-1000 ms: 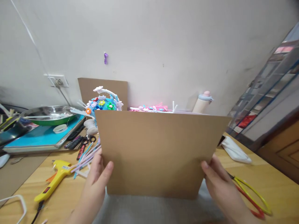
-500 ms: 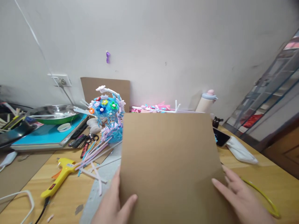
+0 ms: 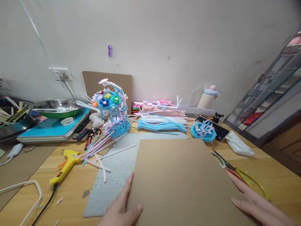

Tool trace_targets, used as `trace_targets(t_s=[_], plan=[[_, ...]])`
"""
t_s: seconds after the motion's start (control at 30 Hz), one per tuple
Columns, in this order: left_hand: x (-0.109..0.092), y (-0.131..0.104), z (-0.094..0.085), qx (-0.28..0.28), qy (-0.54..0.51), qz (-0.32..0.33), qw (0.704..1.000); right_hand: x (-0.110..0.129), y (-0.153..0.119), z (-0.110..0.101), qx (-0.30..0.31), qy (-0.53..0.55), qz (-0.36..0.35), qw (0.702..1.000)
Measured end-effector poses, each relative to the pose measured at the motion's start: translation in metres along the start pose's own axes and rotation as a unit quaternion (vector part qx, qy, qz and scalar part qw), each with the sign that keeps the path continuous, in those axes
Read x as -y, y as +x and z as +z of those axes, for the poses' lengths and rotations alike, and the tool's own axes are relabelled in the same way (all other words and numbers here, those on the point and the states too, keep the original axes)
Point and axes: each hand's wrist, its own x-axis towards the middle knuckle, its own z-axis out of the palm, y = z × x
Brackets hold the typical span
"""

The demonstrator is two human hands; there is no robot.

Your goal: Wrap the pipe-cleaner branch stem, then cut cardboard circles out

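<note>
The brown cardboard sheet [image 3: 178, 175] is in the near middle of the view, over part of the grey cutting mat [image 3: 115, 166]; I cannot tell if it touches the mat. The hands are apart, one at each side of the sheet. The left hand [image 3: 122, 205] holds the left edge, and the right hand [image 3: 256, 201] holds the right edge, each with its thumb on the upper face. Near the right hand, the scissors [image 3: 237, 172] with yellow and red handles lie on the wooden surface [image 3: 72, 201]. To the left of the mat is the yellow glue gun [image 3: 67, 166]. Beyond the sheet are the blue pipe cleaners [image 3: 162, 125], between the flowered ornament [image 3: 110, 103] and the small blue round piece [image 3: 203, 130].
</note>
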Motion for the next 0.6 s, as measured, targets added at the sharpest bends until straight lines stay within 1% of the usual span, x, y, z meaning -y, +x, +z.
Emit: trace_targets(t_s=[0.03, 0.07, 0.13, 0.17, 0.2, 0.27, 0.37, 0.43, 0.5, 0.6], plan=[[-0.004, 0.004, -0.009, -0.012, 0.049, 0.005, 0.999, 0.0, 0.0, 0.002, 0.029, -0.002, 0.006, 1.0], [-0.007, 0.01, -0.02, -0.038, 0.12, 0.012, 0.992, 0.0, 0.0, 0.006, 0.059, 0.003, 0.013, 0.998], [-0.012, 0.03, -0.045, -0.12, 0.257, 0.052, 0.957, -0.002, 0.002, 0.016, 0.103, 0.026, 0.022, 0.994], [-0.013, 0.042, -0.057, -0.156, 0.315, 0.073, 0.933, -0.003, 0.003, 0.022, 0.119, 0.039, 0.023, 0.992], [-0.015, 0.056, -0.067, -0.179, 0.381, 0.084, 0.903, -0.003, 0.004, 0.03, 0.127, 0.047, 0.021, 0.991], [-0.016, 0.082, -0.082, -0.186, 0.502, 0.099, 0.839, -0.003, 0.005, 0.046, 0.136, 0.052, 0.014, 0.989], [-0.017, 0.11, -0.091, -0.187, 0.538, 0.095, 0.817, -0.002, 0.004, 0.065, 0.151, 0.078, 0.005, 0.985], [-0.017, 0.121, -0.092, -0.19, 0.547, 0.094, 0.81, -0.002, 0.004, 0.07, 0.166, 0.109, 0.009, 0.98], [-0.015, 0.127, -0.095, -0.2, 0.556, 0.091, 0.802, -0.003, 0.008, 0.067, 0.166, 0.123, 0.014, 0.978], [-0.012, 0.134, -0.102, -0.209, 0.564, 0.082, 0.794, -0.005, 0.017, 0.056, 0.14, 0.109, 0.011, 0.984]])
